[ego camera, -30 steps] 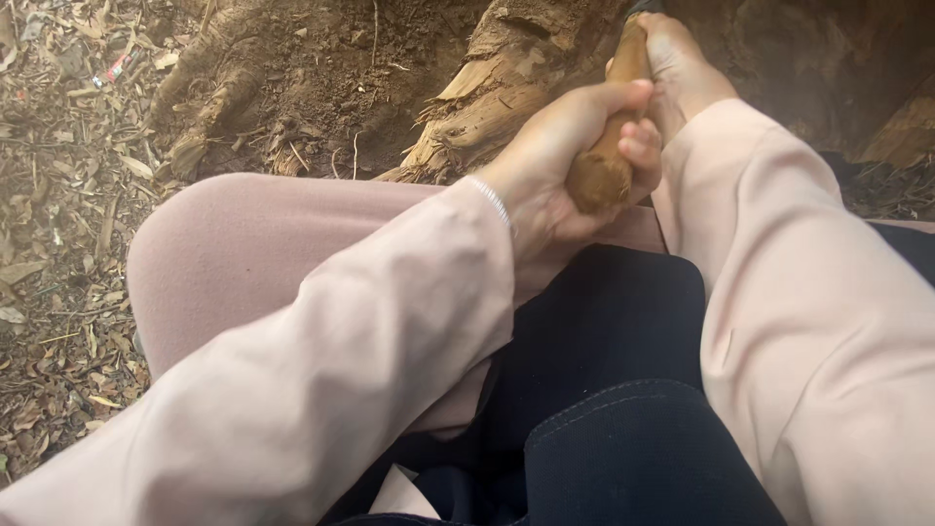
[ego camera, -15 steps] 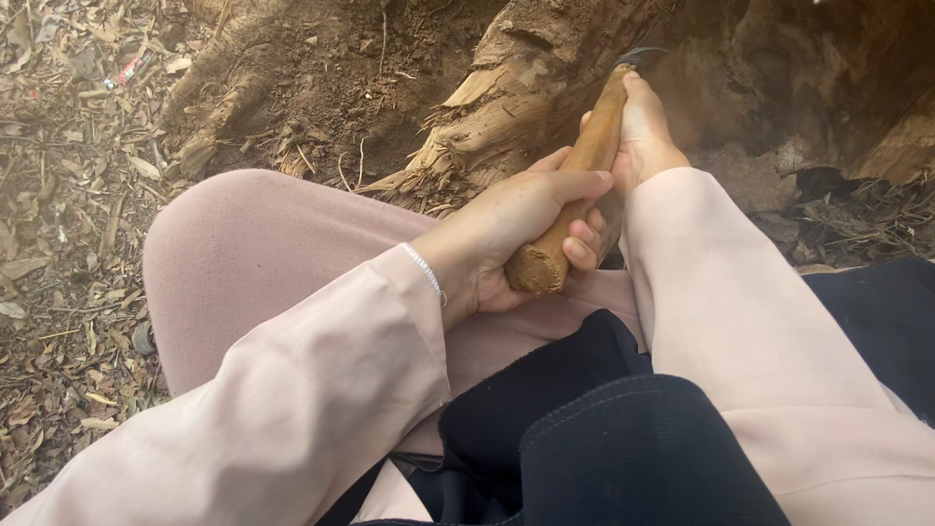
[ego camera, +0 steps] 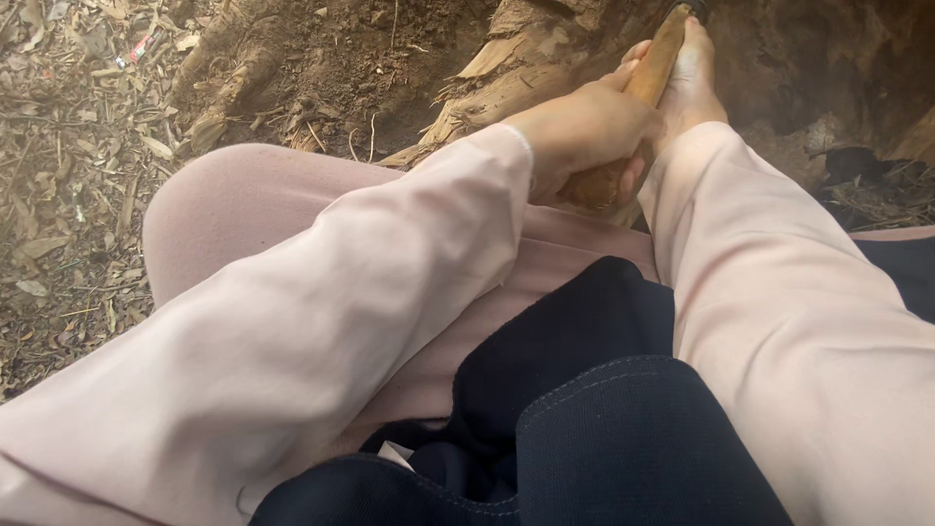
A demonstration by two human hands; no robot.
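A: From the head view, what is each hand doing?

B: The left hand [ego camera: 584, 131] is wrapped tight round the lower end of a wooden handle [ego camera: 638, 107]; the right hand [ego camera: 693, 83] grips it higher up, near a dark metal head [ego camera: 688, 8] at the frame's top edge.

A: And where does the tool point?

B: Away from the body, into the fibrous tree stump [ego camera: 516, 68], above the pink-clad knee [ego camera: 224, 224].

A: Which step is this?

B: I judge it mid-stroke, digging at the stump. The next move calls for a firm two-handed hold and a steady pull clear of the legs.
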